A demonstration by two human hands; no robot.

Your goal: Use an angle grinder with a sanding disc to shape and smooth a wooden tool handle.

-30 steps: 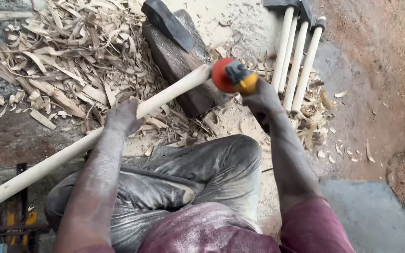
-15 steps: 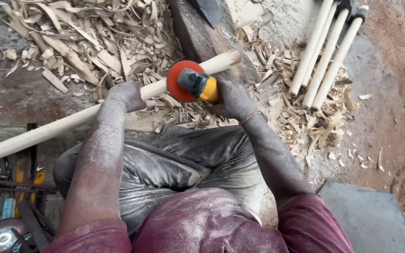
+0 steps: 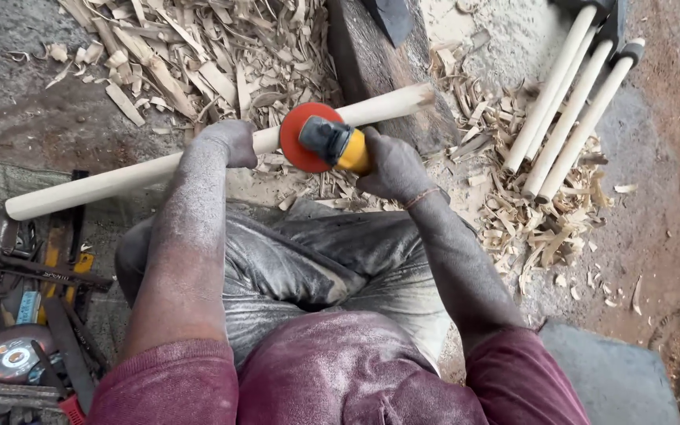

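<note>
Left hand point(image 3: 226, 142) grips pole point(image 3: 120, 179); right hand point(image 3: 391, 165) grips sander point(image 3: 320, 139); best kept flat on wood.

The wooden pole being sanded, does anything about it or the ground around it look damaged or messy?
The far end of the wooden pole looks rough and splintered, unlike its smooth length. Wood shavings lie strewn over the ground. The left hand grips the pole; the right hand presses the sander with its red disc against it.

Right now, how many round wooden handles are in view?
4: one handle held across the lap, three finished handles side by side at upper right. Shavings may hide others.
</note>
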